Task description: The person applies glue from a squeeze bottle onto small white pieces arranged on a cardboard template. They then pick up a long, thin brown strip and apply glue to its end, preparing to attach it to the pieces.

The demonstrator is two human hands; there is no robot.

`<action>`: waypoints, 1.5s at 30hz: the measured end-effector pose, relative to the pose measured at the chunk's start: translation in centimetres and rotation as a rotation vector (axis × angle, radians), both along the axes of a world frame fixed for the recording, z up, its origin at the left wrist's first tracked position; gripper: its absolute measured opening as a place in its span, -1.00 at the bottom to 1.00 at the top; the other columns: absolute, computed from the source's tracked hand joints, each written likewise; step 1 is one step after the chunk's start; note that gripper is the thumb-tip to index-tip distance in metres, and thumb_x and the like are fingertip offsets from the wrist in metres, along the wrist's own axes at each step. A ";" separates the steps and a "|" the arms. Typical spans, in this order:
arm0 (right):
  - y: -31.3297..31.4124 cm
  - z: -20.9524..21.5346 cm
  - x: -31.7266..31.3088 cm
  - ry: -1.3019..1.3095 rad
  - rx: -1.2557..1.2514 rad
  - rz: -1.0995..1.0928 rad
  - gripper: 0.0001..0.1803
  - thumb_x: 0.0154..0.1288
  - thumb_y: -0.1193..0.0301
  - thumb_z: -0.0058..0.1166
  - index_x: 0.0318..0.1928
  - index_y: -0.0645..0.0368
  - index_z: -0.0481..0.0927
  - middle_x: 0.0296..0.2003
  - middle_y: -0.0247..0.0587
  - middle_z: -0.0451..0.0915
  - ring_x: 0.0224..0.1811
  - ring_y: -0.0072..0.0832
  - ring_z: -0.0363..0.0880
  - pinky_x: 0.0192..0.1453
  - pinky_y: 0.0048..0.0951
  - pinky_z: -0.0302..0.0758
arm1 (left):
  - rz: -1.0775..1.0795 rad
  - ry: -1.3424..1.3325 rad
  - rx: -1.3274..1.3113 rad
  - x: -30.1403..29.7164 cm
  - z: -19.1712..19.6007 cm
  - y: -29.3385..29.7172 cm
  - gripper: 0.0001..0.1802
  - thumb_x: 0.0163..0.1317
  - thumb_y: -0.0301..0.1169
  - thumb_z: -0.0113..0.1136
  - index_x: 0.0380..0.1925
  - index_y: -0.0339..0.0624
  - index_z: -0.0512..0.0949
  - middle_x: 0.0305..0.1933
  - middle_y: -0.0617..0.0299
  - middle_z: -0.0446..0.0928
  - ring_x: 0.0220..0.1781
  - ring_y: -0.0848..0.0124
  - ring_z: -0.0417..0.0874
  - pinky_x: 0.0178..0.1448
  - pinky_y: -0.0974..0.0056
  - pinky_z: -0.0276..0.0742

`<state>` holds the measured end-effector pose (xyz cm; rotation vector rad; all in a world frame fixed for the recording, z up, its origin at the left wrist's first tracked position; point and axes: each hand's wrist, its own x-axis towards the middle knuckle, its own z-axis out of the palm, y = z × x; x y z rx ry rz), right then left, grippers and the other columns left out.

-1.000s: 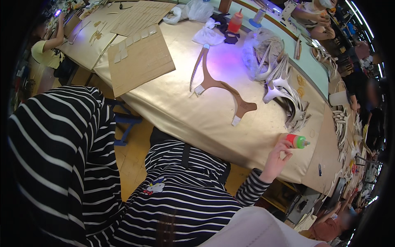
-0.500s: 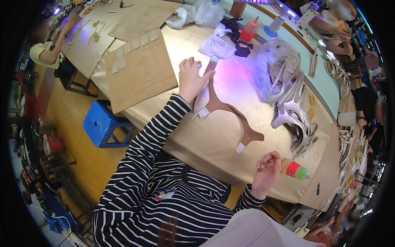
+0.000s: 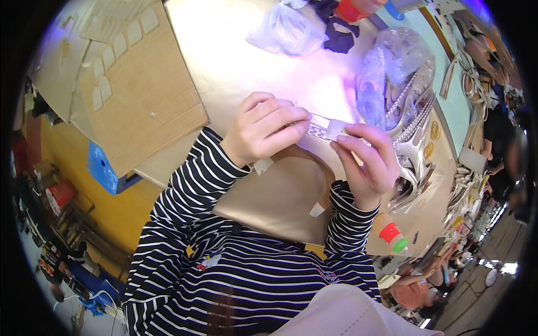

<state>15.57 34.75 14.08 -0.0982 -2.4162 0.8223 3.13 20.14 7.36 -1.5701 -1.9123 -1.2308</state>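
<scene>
My left hand point(image 3: 266, 126) is closed in a pinch on one end of a strap piece, whose silver braided face point(image 3: 318, 128) shows between my hands. My right hand point(image 3: 367, 159) pinches a pale tab point(image 3: 336, 129) at the strap's other end, thumb and fingers on its edge. Below lies the brown back of the branching strap piece point(image 3: 324, 168), partly hidden behind my left hand. Two white tabs show on it: a lower tab point(image 3: 316, 210) and a tab beside my left wrist point(image 3: 262, 165).
Cardboard point(image 3: 151, 84) with several pale pieces lies at left. A white plastic bag point(image 3: 288, 31) sits at the back. On the right are a clear bag point(image 3: 398, 56), silver straps point(image 3: 412, 162) and a red-banded bottle point(image 3: 389, 232). A blue stool point(image 3: 103, 171) stands beside the table.
My right hand has risen from the table's near edge and now grips the pale tab. My left hand has drawn nearer with the strap end, whose silver side now shows.
</scene>
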 end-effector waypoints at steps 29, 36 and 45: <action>-0.5 -1.7 -1.2 0.229 -0.013 0.248 -0.71 -0.25 0.45 0.10 -0.40 0.32 0.63 -0.36 -0.08 0.60 -0.38 -0.31 0.60 -0.28 -0.35 0.60 | -0.187 -0.050 0.094 -1.5 1.0 -1.7 -0.82 -0.09 -0.44 0.15 -0.39 -0.01 0.59 -0.33 0.40 0.56 -0.31 0.55 0.56 -0.02 0.34 0.29; -0.7 -1.5 -1.7 0.237 -0.094 0.254 -0.74 -0.22 0.44 0.10 -0.43 0.33 0.61 -0.37 -0.05 0.61 -0.40 -0.28 0.62 -0.30 -0.35 0.59 | -0.188 -0.086 0.085 -1.6 1.3 -1.8 -0.83 -0.08 -0.39 0.22 -0.39 -0.01 0.59 -0.33 0.40 0.57 -0.32 0.54 0.57 -0.01 0.33 0.30; -0.9 -1.7 -1.8 0.239 -0.165 0.243 -0.73 -0.26 0.50 0.16 -0.41 0.33 0.58 -0.38 -0.02 0.61 -0.41 -0.25 0.61 -0.34 -0.35 0.58 | -0.170 -0.092 0.106 -1.4 1.3 -1.5 -0.80 -0.11 -0.35 0.31 -0.39 0.00 0.59 -0.34 0.41 0.57 -0.33 0.54 0.58 -0.01 0.32 0.31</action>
